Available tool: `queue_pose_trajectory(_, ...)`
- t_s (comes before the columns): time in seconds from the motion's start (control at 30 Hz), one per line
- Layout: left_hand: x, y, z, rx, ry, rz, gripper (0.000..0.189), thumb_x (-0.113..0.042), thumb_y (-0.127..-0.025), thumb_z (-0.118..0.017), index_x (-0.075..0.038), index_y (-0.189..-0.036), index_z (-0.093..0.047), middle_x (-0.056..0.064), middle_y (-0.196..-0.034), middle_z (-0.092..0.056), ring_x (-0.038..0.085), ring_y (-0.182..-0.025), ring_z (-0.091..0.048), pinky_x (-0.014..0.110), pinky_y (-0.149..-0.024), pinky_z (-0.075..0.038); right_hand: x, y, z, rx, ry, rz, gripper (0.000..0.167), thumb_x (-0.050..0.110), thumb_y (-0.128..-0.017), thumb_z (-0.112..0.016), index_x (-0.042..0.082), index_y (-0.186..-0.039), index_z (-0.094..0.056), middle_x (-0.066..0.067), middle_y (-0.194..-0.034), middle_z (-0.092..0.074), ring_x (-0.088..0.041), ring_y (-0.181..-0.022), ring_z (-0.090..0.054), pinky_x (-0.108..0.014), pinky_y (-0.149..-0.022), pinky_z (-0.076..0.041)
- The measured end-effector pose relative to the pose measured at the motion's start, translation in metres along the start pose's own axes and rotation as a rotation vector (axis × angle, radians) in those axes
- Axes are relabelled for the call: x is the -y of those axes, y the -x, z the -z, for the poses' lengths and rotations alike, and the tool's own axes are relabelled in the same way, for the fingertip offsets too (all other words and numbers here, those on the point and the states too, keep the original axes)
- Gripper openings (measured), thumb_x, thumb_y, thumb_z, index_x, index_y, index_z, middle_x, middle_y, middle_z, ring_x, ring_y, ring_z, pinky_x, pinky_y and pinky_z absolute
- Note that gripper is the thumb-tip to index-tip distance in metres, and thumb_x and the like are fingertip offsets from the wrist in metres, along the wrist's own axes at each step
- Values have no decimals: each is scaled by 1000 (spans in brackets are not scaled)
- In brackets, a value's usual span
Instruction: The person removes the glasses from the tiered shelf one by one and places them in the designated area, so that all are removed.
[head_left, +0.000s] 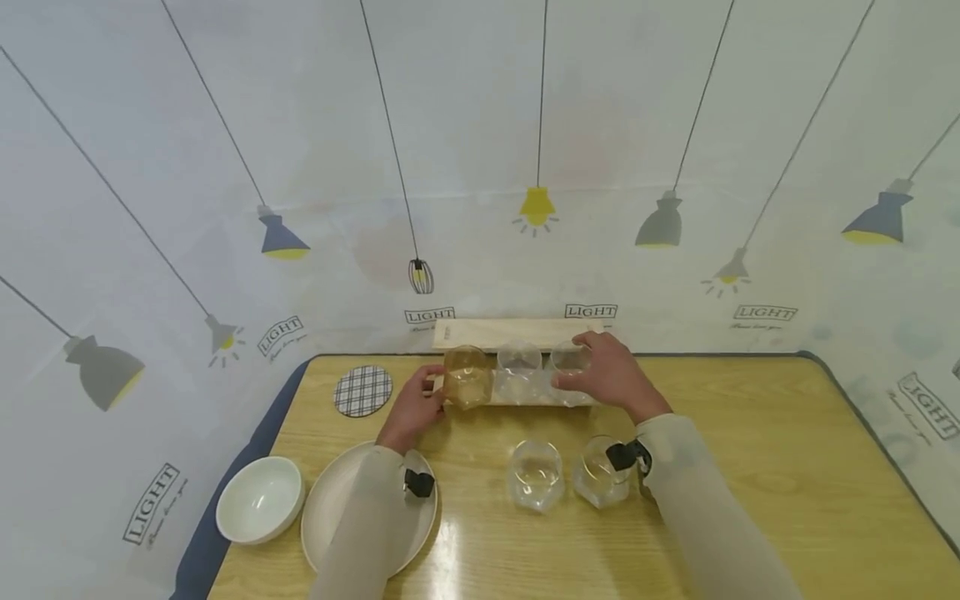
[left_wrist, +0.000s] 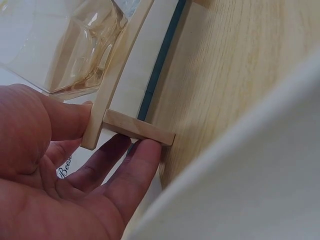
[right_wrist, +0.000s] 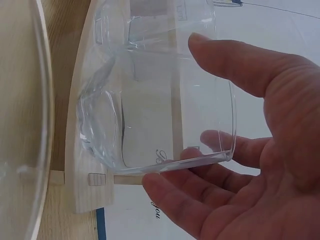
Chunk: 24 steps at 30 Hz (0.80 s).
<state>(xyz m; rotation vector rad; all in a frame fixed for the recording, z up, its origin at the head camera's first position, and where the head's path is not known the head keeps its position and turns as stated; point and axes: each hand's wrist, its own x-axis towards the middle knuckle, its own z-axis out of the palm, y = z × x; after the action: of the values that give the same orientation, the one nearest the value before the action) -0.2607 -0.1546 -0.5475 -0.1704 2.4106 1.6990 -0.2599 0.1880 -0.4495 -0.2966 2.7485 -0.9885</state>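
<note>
A low wooden stand [head_left: 517,333] at the table's back edge carries three faceted glasses in a row. The left one is an amber glass [head_left: 468,379]; beside it is a clear glass [head_left: 519,375]. My left hand [head_left: 415,408] grips the stand's left end, thumb at the top board [left_wrist: 95,122] and fingertips under the short leg [left_wrist: 140,129]. At the right end, my right hand [head_left: 617,375] holds another clear glass [right_wrist: 150,110], thumb on one side and fingers around the other. In the right wrist view its base is right at the board [right_wrist: 82,195].
Two more clear glasses, one [head_left: 536,475] in the middle and one [head_left: 600,475] by the right wrist, stand on the wooden table [head_left: 750,467]. A plate [head_left: 326,508] lies under the left forearm, beside a white bowl [head_left: 261,500]. A checked coaster [head_left: 363,391] is at back left.
</note>
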Motion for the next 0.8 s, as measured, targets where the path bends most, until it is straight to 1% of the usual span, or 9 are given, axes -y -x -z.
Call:
queue_pose_trajectory(0.1,0,0,0,-6,-9,0,41,-7,-107,-58,-15,-147,-54,22,-133,-60,28,-110,-67,37,-81,-61,1,0,0,-18,-11,5,84,48,-91,-81,0,-152,-48,-29,-158,-44,-50,-141,-45,-65,-114,-42)
queue_pose_trajectory(0.2,0,-1,0,1,2,4,41,-7,-107,-58,-15,-147,-54,22,-133,-59,29,-109,-66,37,-81,-61,1,2,0,-31,-22,6,84,48,-90,-82,0,-151,-50,-27,-159,-46,-49,-142,-46,-64,-114,-43)
queue_pose_trajectory(0.37,0,0,0,6,7,-1,40,-6,-107,-57,-13,-146,-55,24,-133,-59,29,-109,-67,38,-81,-62,0,7,0,-68,-51,-6,84,50,-86,-84,4,-149,-53,-22,-152,-56,-47,-140,-51,-63,-111,-46)
queue_pose_trajectory(0.5,-1,-1,1,5,-2,6,40,-6,-107,-58,-13,-147,-55,23,-132,-60,29,-108,-67,37,-80,-62,1,13,3,-102,-51,0,84,53,-85,-85,8,-150,-54,-19,-151,-58,-47,-139,-52,-64,-110,-47)
queue_pose_trajectory(0.67,-2,-1,1,1,-23,19,41,-8,-107,-58,-14,-147,-55,22,-131,-61,26,-106,-67,35,-79,-61,9,27,8,-150,-32,30,86,55,-84,-86,11,-150,-56,-16,-154,-57,-44,-138,-54,-63,-108,-48)
queue_pose_trajectory(0.8,-1,-2,0,4,-25,26,40,-8,-108,-57,-15,-147,-55,22,-132,-61,26,-106,-66,34,-78,-60,19,43,11,-188,-43,66,85,56,-82,-88,13,-149,-58,-13,-153,-59,-40,-129,-60,-59,-101,-52)
